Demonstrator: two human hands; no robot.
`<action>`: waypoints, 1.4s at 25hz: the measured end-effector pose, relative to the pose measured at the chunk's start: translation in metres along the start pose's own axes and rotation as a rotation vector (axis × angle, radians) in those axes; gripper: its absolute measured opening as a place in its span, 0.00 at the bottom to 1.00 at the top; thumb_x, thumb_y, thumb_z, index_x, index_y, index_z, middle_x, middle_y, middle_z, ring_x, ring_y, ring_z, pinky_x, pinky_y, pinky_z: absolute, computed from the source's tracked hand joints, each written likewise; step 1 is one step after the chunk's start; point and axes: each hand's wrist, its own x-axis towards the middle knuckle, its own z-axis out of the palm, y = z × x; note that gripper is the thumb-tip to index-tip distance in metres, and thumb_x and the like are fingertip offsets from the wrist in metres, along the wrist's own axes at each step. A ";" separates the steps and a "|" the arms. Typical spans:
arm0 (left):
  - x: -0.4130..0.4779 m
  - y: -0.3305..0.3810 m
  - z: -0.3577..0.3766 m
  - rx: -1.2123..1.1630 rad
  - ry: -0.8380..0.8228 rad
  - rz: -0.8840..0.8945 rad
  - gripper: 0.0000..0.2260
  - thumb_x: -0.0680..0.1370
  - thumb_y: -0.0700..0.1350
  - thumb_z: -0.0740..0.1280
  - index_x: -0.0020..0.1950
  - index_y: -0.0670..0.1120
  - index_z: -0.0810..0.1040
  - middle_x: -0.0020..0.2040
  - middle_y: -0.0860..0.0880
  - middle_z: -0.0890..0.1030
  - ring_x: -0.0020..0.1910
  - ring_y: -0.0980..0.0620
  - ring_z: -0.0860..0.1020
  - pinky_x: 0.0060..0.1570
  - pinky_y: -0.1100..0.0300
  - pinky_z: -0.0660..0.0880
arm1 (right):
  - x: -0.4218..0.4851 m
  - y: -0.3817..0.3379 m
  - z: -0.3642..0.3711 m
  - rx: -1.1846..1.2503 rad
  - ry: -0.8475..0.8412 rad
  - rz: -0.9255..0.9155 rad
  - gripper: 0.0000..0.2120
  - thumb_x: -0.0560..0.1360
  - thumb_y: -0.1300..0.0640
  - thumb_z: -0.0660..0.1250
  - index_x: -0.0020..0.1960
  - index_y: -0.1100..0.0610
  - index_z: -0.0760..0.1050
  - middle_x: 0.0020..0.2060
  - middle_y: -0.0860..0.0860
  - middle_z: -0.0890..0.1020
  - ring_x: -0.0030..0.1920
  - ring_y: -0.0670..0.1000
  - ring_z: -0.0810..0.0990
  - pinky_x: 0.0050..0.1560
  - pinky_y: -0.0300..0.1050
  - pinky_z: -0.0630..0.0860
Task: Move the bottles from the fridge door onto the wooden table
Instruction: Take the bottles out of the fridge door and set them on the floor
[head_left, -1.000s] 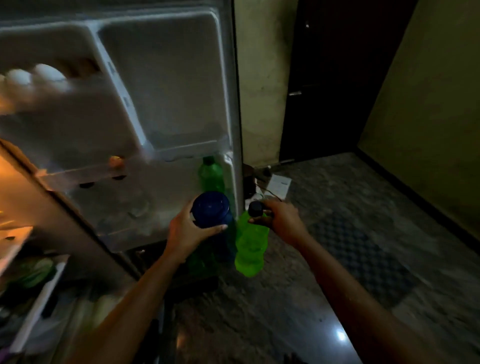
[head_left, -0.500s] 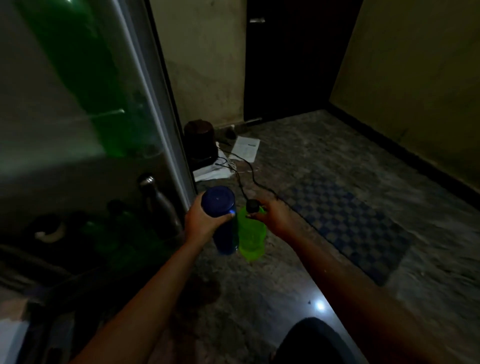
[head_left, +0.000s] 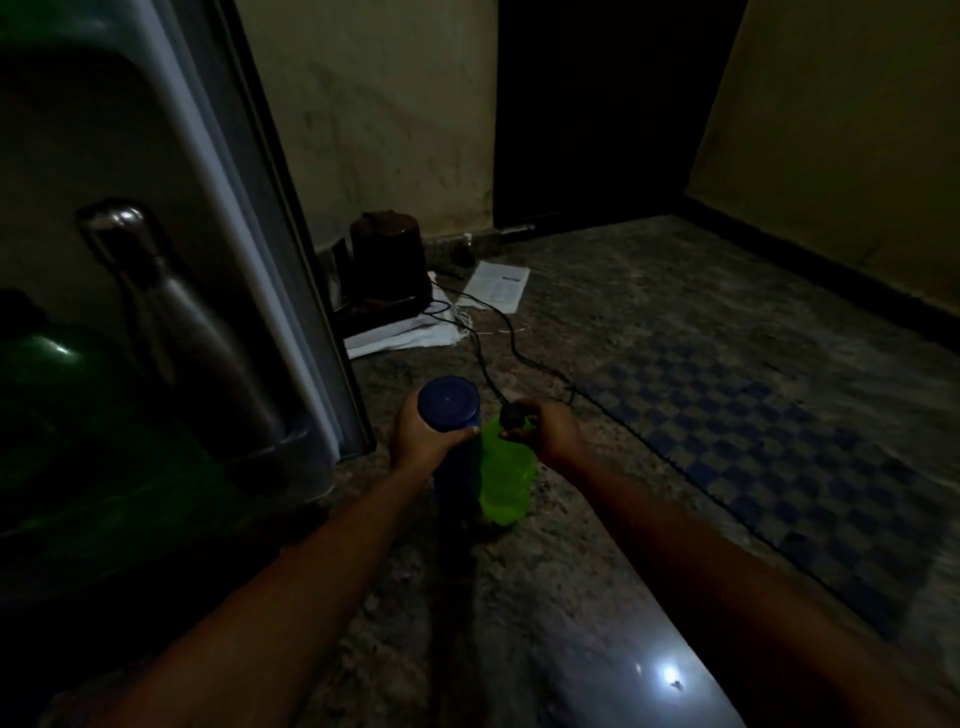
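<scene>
My left hand (head_left: 422, 439) grips a dark blue bottle (head_left: 450, 406) just under its wide cap. My right hand (head_left: 551, 430) holds a bright green bottle (head_left: 506, 480) by its neck, below the black cap. Both bottles hang upright, side by side and touching, above the stone floor. The fridge door (head_left: 228, 208) stands at the left. Its lower shelf holds a steel bottle (head_left: 182, 332) and a dark green bottle (head_left: 57, 374). The wooden table is out of view.
A dark appliance (head_left: 387, 260) sits on white papers (head_left: 496, 286) by the wall, with a black cord (head_left: 519, 353) trailing across the floor. A blue checked mat (head_left: 769, 467) lies at the right. A dark doorway (head_left: 597, 114) is ahead.
The view has swung down and right, away from the lit fridge interior toward the floor. Both hands still hold their bottles, now clear of the door shelf.
</scene>
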 end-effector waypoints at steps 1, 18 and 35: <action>0.003 -0.007 0.006 0.004 -0.001 -0.014 0.37 0.61 0.37 0.79 0.67 0.40 0.67 0.67 0.39 0.73 0.66 0.42 0.71 0.63 0.50 0.69 | 0.005 0.009 0.004 0.005 -0.005 0.005 0.19 0.67 0.60 0.75 0.56 0.64 0.78 0.55 0.59 0.82 0.57 0.56 0.79 0.57 0.46 0.73; -0.029 -0.019 -0.001 -0.218 -0.042 -0.205 0.29 0.75 0.38 0.66 0.73 0.42 0.59 0.72 0.41 0.65 0.69 0.42 0.67 0.67 0.46 0.68 | -0.041 0.019 0.027 0.379 0.029 0.335 0.20 0.77 0.56 0.62 0.67 0.61 0.69 0.65 0.59 0.75 0.64 0.57 0.75 0.65 0.52 0.71; -0.123 0.078 -0.235 -0.368 0.653 0.284 0.16 0.76 0.42 0.65 0.63 0.48 0.72 0.65 0.47 0.75 0.64 0.53 0.73 0.58 0.69 0.73 | -0.057 -0.286 0.049 0.659 -0.038 -0.427 0.17 0.73 0.59 0.68 0.61 0.60 0.73 0.58 0.57 0.78 0.60 0.52 0.77 0.59 0.40 0.73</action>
